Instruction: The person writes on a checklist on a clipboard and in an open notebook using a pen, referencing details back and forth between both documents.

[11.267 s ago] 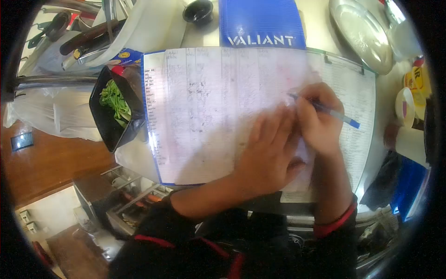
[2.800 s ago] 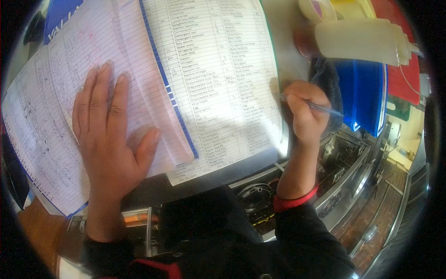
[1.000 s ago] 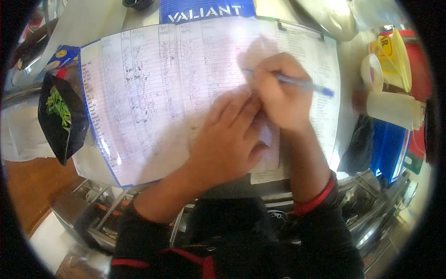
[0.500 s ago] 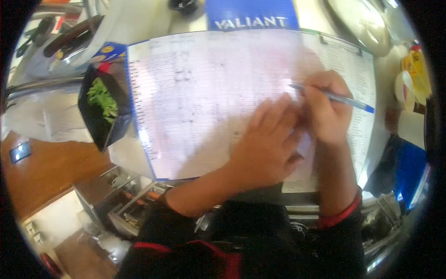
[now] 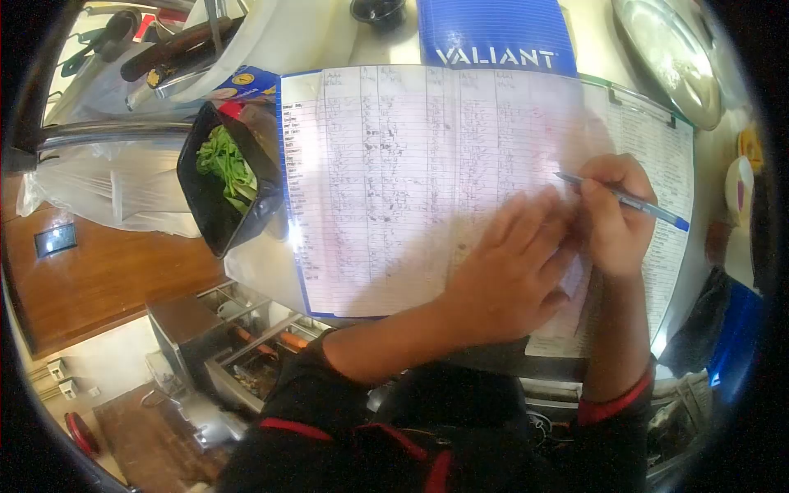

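Observation:
Wide ruled sheets with handwritten columns (image 5: 370, 238) lie spread out in front of me, on a blue-edged folder. My left hand (image 5: 514, 271) rests flat on the lower right of the sheets, fingers stretched out. In my right hand (image 5: 620, 214) is a pen (image 5: 637, 204) with a blue end, gripped between thumb and fingers. Its tip points left, at or just above the paper; contact I cannot tell. Partly under my right forearm, a clipboard with a printed list (image 5: 657, 148) sits to the right.
A blue VALIANT box or cover (image 5: 497, 33) lies beyond the sheets. Left stands a black container (image 5: 201, 185) with green leaves (image 5: 226, 168). A metal tray (image 5: 670, 62) is at the upper right, a small black bowl (image 5: 380, 10) at the top. Metal racks (image 5: 238, 353) are below.
The whole view has shifted, so everything appears farther right and mostly lower, and it is sharper. My hands keep about the same place on the sheets, with the pen still held.

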`<action>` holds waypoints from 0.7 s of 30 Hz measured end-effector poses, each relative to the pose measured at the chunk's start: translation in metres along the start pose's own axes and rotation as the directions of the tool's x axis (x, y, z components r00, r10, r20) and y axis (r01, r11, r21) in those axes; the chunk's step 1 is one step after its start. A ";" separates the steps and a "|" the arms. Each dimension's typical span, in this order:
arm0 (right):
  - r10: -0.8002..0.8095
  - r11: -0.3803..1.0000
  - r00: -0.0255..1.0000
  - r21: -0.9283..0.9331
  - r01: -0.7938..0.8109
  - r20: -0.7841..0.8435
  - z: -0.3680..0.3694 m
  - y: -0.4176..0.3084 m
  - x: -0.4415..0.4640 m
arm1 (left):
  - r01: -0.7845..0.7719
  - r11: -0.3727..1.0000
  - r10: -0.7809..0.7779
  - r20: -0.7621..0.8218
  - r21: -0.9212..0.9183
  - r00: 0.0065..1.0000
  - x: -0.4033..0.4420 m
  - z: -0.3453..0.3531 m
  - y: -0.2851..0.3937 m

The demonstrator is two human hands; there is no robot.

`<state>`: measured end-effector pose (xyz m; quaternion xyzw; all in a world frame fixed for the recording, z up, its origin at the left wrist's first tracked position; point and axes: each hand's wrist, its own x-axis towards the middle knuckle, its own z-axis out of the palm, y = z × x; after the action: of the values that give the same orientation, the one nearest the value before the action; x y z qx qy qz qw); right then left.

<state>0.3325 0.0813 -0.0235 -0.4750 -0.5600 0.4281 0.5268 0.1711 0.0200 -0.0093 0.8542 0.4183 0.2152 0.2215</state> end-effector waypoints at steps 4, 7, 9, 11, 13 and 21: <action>-0.041 0.999 0.999 0.009 0.041 0.013 -0.005 0.006 -0.002 | 0.000 1.000 0.000 -0.003 0.002 1.000 -0.001 0.005 0.002; -0.005 0.999 1.000 0.032 0.004 0.020 -0.004 0.001 -0.002 | -0.002 1.000 0.002 0.011 0.004 1.000 0.000 0.003 0.002; -0.014 0.999 1.000 0.030 0.013 0.022 -0.004 0.003 -0.002 | -0.007 1.000 0.007 0.010 0.009 1.000 0.000 0.004 0.002; -0.021 1.000 0.999 0.018 0.021 0.024 -0.005 0.004 -0.003 | -0.012 1.000 0.012 0.014 0.002 1.000 0.000 0.003 0.002; 0.071 0.995 0.997 0.075 -0.073 0.028 -0.005 0.000 -0.004 | -0.027 0.999 0.027 0.015 -0.017 1.000 0.002 0.001 0.001; -0.087 0.996 0.996 -0.034 0.087 0.001 -0.006 0.004 0.000 | -0.038 0.998 0.035 0.076 0.044 0.997 0.005 0.004 0.005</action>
<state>0.3390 0.0815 -0.0268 -0.4593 -0.5871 0.3951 0.5369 0.1791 0.0200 -0.0091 0.8740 0.3989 0.1774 0.2135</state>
